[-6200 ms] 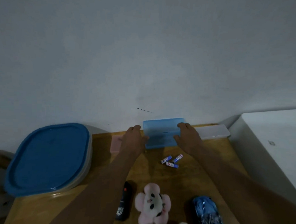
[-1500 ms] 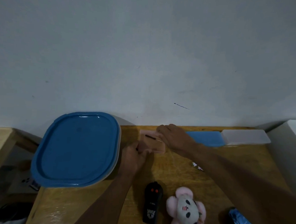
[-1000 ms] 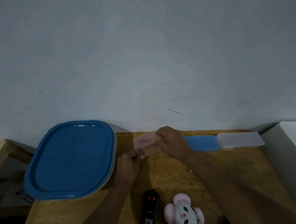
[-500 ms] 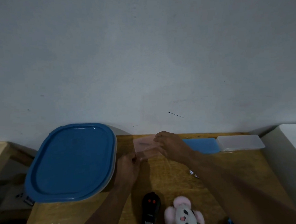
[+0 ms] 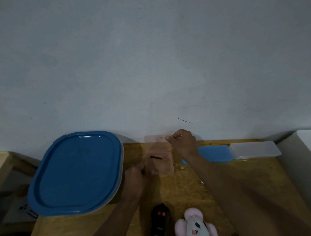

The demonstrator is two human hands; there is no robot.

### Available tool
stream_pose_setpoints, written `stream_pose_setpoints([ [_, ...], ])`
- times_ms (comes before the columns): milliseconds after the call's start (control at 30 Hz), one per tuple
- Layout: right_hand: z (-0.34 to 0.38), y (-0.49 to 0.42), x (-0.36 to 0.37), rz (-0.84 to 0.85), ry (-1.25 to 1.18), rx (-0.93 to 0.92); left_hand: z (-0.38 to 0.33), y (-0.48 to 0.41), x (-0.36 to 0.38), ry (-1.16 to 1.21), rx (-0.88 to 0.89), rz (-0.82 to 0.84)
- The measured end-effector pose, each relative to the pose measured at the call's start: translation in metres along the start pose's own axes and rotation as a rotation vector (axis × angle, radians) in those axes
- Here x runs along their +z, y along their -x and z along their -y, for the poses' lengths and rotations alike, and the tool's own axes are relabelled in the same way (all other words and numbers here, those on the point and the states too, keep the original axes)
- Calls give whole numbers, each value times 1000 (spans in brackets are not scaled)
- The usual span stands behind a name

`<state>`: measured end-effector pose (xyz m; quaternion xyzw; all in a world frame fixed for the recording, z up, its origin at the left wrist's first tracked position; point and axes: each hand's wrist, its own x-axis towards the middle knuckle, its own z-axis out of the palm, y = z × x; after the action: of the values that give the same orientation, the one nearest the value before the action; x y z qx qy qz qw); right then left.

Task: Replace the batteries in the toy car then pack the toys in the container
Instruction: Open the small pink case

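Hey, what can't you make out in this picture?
Head view.
Contents under the blue lid: hidden by it.
The dark thin item in the pink case: too small to identify.
The remote and plush toy: cut off by the bottom edge.
The toy car: not in view.

- large rounded clear plastic container with blue lid: closed, at left.
- translucent pink plastic box: raised, tilted, thin black stick inside.
- black remote control with red buttons: flat, near edge.
- pink-and-grey plush mouse: face up, just right of it.

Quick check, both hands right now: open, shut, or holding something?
Left hand: grips the lower left edge of the pink translucent case.
Right hand: pinches its top right corner.
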<state>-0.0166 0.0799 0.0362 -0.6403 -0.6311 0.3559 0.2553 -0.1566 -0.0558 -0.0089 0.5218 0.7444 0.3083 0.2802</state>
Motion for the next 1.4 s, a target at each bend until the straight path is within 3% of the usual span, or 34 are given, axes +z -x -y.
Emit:
stream_pose_setpoints([
  [233, 3, -7, 7, -29, 87, 113, 0, -1, -3, 52, 35, 4],
  [500, -7, 11, 5, -30, 75, 5, -4, 3, -1, -15, -17, 4],
  [667, -5, 28, 7, -94, 199, -184, -4, 3, -1, -103, -25, -1],
  [767, -6, 35, 15, -44, 312, -264, -6, 2, -1, -124, -25, -3],
  [933, -11, 36, 27, 206, 599, -368, -4, 2, -2, -60, -28, 6],
  [1167, -13, 32, 34, 222, 802, -469, -1, 2, 0, -12, -25, 8],
  [1400, -17, 32, 36, 241, 829, -529, 1, 0, 1, -17, 13, -3],
])
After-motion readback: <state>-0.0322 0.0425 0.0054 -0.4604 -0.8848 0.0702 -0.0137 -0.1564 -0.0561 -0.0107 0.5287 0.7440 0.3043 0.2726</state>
